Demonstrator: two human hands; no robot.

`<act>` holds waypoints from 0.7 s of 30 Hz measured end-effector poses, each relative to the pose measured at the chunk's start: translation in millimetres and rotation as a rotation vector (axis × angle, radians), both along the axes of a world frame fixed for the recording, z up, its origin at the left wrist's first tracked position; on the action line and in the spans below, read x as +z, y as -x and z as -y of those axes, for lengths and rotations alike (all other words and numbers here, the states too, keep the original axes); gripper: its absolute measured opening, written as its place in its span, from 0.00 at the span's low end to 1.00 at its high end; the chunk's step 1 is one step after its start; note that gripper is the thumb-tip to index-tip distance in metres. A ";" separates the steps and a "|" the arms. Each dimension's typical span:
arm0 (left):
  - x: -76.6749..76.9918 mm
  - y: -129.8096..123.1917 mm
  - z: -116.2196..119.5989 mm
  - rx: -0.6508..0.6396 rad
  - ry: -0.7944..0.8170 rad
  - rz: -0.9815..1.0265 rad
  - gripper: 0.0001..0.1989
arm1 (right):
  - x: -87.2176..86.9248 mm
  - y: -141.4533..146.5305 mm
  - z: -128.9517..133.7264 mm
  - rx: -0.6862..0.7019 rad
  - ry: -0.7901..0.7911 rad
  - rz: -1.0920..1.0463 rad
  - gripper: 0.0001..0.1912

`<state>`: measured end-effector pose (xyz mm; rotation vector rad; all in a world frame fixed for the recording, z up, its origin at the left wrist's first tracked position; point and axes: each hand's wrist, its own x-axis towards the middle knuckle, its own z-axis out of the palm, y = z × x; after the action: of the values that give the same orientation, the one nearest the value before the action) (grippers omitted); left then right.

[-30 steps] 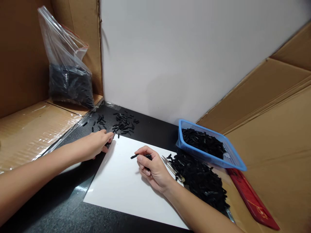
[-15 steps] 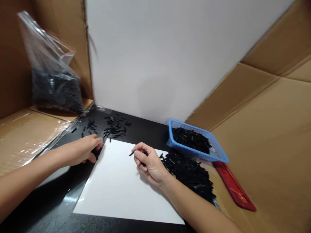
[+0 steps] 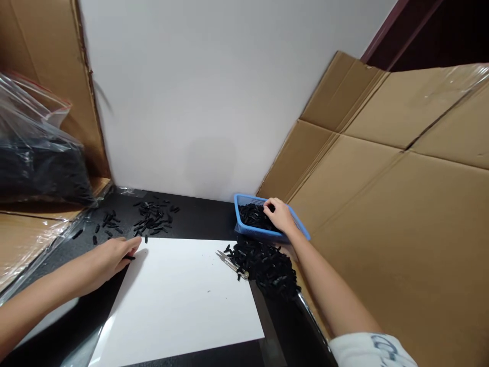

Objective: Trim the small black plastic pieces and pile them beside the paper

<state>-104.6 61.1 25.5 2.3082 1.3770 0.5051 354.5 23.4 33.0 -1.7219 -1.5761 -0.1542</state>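
Note:
Over the left edge of the white sheet (image 3: 183, 300), my left hand (image 3: 116, 255) is closed, with a small black piece (image 3: 130, 258) between thumb and fingers. My right hand (image 3: 280, 216) reaches into the blue basket (image 3: 263, 233), which holds many small black pieces (image 3: 252, 216). Its fingers are curled together, and whatever they grip is hidden. A heap of similar black pieces (image 3: 267, 267) lies in front of the basket. Beside it, a small pointed metal tool like snips (image 3: 232, 264) rests on the sheet's right edge.
Loose black pieces (image 3: 153, 215) are scattered on the black table behind the sheet. A clear zip bag (image 3: 42, 163) of dark material stands at the left. Cardboard panels (image 3: 401, 204) rise at both sides, and a white wall (image 3: 210, 102) closes the back.
My right hand has moved from above the sheet, where it held a black piece, to the basket, uncovering the metal tool. My left hand has closed on a small piece. The view has turned right.

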 end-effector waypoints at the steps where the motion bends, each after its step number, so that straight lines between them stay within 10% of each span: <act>1: 3.0 -0.5 -0.4 -0.046 0.040 -0.011 0.04 | -2.7 -2.6 2.4 0.002 0.004 0.004 0.06; 9: 4.5 -12.1 9.5 -0.072 0.036 0.042 0.04 | 5.4 17.8 11.0 0.000 -0.108 -0.070 0.17; 15: -3.6 -19.5 13.7 -0.035 -0.103 -0.007 0.12 | -19.3 146.7 -9.6 0.366 0.071 -0.121 0.18; 21: -16.5 14.9 -12.2 0.324 -0.276 -0.110 0.21 | -53.6 244.9 -69.2 0.576 0.308 -0.083 0.28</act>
<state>-119.5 73.3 9.0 2.3618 1.8525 0.7147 109.6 92.6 -20.6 -1.3939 -2.0389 0.4609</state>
